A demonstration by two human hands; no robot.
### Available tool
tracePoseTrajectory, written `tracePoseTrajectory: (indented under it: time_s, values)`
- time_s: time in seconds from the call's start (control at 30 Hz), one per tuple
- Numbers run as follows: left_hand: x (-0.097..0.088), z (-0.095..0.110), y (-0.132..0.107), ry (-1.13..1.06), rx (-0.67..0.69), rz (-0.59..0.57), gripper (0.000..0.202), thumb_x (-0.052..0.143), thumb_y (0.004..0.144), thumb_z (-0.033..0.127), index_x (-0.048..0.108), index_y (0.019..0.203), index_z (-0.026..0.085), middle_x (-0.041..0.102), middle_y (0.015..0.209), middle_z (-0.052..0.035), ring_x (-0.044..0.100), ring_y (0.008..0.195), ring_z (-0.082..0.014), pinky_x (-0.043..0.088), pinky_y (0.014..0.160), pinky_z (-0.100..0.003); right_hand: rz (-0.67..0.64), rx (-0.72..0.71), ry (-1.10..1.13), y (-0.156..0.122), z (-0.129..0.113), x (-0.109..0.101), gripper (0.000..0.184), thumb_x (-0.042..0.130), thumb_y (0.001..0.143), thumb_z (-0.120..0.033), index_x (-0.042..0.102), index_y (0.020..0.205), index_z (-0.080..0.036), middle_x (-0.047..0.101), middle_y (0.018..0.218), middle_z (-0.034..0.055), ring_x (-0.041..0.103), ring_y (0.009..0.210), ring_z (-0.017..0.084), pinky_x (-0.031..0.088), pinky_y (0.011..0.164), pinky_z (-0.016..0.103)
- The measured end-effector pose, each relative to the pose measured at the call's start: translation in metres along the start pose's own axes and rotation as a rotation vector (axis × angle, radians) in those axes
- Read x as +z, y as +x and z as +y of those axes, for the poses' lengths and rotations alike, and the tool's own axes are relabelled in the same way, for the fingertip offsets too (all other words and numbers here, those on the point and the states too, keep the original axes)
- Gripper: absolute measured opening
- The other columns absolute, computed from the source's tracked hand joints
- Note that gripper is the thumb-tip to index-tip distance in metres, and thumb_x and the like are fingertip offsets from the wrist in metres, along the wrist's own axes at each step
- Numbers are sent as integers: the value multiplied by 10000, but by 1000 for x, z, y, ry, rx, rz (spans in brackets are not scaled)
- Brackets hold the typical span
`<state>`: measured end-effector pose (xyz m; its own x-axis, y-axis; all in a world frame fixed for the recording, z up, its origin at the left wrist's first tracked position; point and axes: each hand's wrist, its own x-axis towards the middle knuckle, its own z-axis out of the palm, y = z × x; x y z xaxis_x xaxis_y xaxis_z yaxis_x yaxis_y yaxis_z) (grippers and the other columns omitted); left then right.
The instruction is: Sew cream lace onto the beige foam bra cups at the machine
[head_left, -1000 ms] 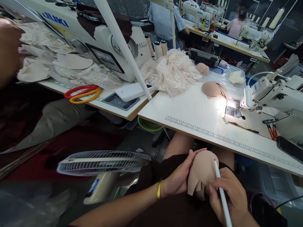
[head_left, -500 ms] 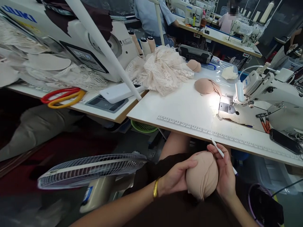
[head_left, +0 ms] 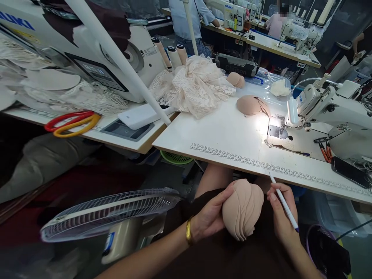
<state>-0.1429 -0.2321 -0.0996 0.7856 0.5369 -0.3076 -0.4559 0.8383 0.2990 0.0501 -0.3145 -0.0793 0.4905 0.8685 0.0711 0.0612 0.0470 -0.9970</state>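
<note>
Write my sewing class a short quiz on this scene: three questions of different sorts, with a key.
1. Which hand holds the white pen?
2. True or false: the left hand holds the stacked beige pieces.
3. Where is the green basket relative to the white table in mid-picture? A) on it B) lower than its top C) hanging above it

Key: 1. Right hand. 2. True. 3. B.
</note>
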Motion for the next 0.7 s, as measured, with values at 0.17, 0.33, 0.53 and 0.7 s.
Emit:
tracePoseTrajectory:
  time_s: [0.17, 0.33, 0.53, 0.7]
  values:
    - [9, 0, 2, 38, 27, -8, 424, 698, 989, 486, 666, 1353, 272, 701, 1345, -98, 648, 1234, -251, 482, 1078, -396, -181, 38, -165, -20, -9, -7, 252, 734, 960, -395, 661, 1161, -263, 619, 886, -1, 584, 697, 151, 508, 628, 271]
    - [10, 0, 1, 114, 18, -26, 369, 740, 963, 438, 684, 1275, 249, 674, 1351, -106, 619, 1243, -272, 445, 1120, -436, -132, -32, -215, -17, -15, 1, 194, 724, 975, -363, 642, 1121, -264, 601, 864, -17, 577, 651, 123, 508, 586, 235]
    - [12, 2, 1, 151, -14, -53, 509, 765, 939, 463, 647, 1387, 252, 642, 1413, -119, 588, 1287, -284, 414, 1155, -442, -144, -124, -286, 0, -17, 3, 143, 730, 975, -356, 659, 1058, -264, 634, 846, -22, 612, 670, 124, 526, 620, 234]
    - [15, -4, 9, 162, 4, -2, 386, 686, 987, 515, 717, 1268, 253, 690, 1322, -86, 613, 1233, -242, 450, 1121, -398, -98, -230, -275, 8, -17, 4, 236, 631, 1029, -345, 634, 1259, -294, 724, 1111, 50, 717, 1007, 211, 593, 871, 345]
